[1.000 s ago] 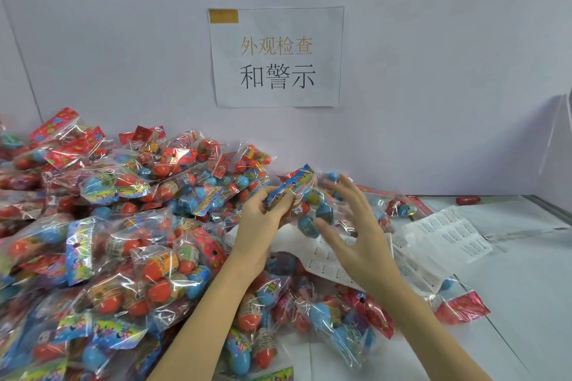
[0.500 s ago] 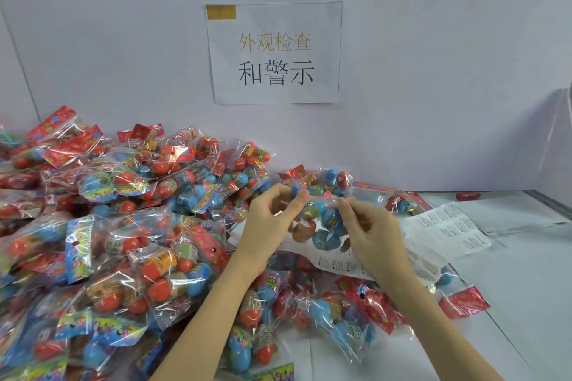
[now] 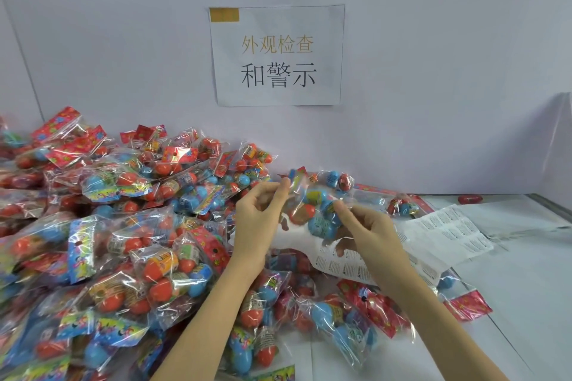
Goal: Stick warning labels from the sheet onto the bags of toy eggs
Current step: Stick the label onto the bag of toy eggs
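Fingers of left hand (image 3: 258, 215), right hand (image 3: 370, 229) pinch raised bag (image 3: 312, 210).

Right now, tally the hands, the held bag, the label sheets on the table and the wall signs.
Hands: 2, the left hand and the right hand, both pinching the bag
Held bag of toy eggs: 1
Label sheets: 2, near sheet, far sheet
Wall sign: 1
Total: 6

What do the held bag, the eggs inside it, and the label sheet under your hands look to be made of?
Held bag: thin clear plastic film, glossy; it crinkles and glints.
Eggs: probably hard plastic, smooth and shiny in red and blue, some with printed bands.
Label sheet: matte white paper with small black print, likely adhesive-backed; it lies slightly curled.
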`<state>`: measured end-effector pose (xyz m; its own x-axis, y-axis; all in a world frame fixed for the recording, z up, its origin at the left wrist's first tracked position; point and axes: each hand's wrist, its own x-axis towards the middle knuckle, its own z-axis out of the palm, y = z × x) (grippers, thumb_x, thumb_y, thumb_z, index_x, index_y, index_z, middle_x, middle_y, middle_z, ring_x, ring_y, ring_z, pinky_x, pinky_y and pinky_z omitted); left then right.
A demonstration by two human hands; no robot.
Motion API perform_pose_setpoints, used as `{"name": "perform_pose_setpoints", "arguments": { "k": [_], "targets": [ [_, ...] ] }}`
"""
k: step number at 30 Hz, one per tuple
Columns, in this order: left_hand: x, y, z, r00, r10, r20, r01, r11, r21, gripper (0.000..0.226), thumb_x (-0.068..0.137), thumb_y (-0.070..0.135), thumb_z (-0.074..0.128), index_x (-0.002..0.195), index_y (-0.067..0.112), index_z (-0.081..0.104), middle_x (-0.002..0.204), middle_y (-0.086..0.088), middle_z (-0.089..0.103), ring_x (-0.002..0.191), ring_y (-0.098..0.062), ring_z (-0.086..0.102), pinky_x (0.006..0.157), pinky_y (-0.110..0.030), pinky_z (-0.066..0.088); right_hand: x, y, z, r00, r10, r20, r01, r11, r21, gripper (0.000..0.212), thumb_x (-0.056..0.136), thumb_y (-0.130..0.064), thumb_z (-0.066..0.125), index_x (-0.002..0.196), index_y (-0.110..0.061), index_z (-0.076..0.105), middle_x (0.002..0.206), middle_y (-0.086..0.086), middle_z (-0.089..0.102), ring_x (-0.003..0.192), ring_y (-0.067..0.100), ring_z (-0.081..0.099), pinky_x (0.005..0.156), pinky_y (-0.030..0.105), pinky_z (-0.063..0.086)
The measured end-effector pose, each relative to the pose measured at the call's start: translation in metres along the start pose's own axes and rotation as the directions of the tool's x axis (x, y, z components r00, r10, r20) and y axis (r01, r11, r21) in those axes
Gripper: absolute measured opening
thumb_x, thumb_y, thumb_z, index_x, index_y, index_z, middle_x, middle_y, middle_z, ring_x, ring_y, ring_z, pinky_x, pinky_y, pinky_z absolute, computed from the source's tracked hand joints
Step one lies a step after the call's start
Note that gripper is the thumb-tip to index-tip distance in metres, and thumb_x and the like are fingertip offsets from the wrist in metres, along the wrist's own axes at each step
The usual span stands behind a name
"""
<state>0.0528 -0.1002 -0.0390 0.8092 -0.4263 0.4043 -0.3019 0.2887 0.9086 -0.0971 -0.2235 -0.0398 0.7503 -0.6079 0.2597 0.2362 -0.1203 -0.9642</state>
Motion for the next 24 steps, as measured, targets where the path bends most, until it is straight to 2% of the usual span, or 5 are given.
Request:
{"name": "perform_pose_setpoints", "arguments": {
  "k": [5,9,15,19,24],
  "targets": [
    [-0.0004,-0.0008,0.0015,0.995,-0.013,0.098,0.006,0.998,0.064,0.019,0.097,0.040,0.074,0.094,0.021,0.077,0.071,-0.007,0.073,0.056,-0.017,0.064,0.063,-0.023,0.053,0.0021,-0.0014,-0.0019,1.000,0.003,-0.005,-0.003,1.000,0.025,0.039,0.092,-0.046,0.067,0.115,-0.015,0.074,0.095,0.007,0.080,0.085,0.026,0.076,0.070,0.029,0.062],
    [0.0016,-0.0016,-0.0005,0.996,-0.090,0.013,0.090,0.996,-0.008,0.018,0.097,0.036,0.075,0.106,0.021,0.080,0.101,-0.008,0.078,0.101,-0.028,0.072,0.096,-0.047,0.057,-0.0020,0.0016,0.0027,0.990,0.044,0.137,-0.036,0.997,-0.062,0.035,0.089,-0.038,0.076,0.115,-0.015,0.071,0.094,0.005,0.081,0.085,0.025,0.078,0.073,0.028,0.062],
    [0.0004,-0.0007,0.0019,0.996,-0.090,-0.001,0.090,0.996,-0.012,0.015,0.100,0.033,0.071,0.102,0.020,0.080,0.089,-0.003,0.076,0.085,-0.022,0.068,0.086,-0.043,0.058,-0.0008,0.0019,0.0031,0.982,0.065,0.178,-0.061,0.998,-0.029,0.034,0.092,-0.029,0.079,0.121,-0.016,0.068,0.095,0.014,0.079,0.080,0.030,0.073,0.083,0.042,0.064],
    [-0.0008,0.0020,0.0041,0.999,-0.040,0.026,0.039,0.999,0.003,0.014,0.098,0.041,0.070,0.108,0.031,0.073,0.086,0.017,0.073,0.083,-0.009,0.070,0.068,-0.018,0.056,0.0004,0.0061,0.0014,0.996,0.067,0.065,-0.061,0.995,-0.083,0.037,0.093,-0.034,0.079,0.123,-0.039,0.057,0.092,-0.005,0.079,0.073,0.011,0.071,0.074,0.023,0.058],
    [-0.0003,0.0080,-0.0001,0.990,0.068,0.120,-0.075,0.996,0.052,0.054,0.094,0.054,0.069,0.144,0.041,0.052,0.127,0.030,0.064,0.121,0.010,0.058,0.095,-0.012,0.046,-0.0014,0.0028,-0.0006,0.994,-0.051,0.095,0.073,0.966,-0.249,0.035,0.096,-0.024,0.060,0.123,-0.045,0.066,0.106,-0.015,0.077,0.094,0.004,0.071,0.085,0.026,0.058]
  ]
}}
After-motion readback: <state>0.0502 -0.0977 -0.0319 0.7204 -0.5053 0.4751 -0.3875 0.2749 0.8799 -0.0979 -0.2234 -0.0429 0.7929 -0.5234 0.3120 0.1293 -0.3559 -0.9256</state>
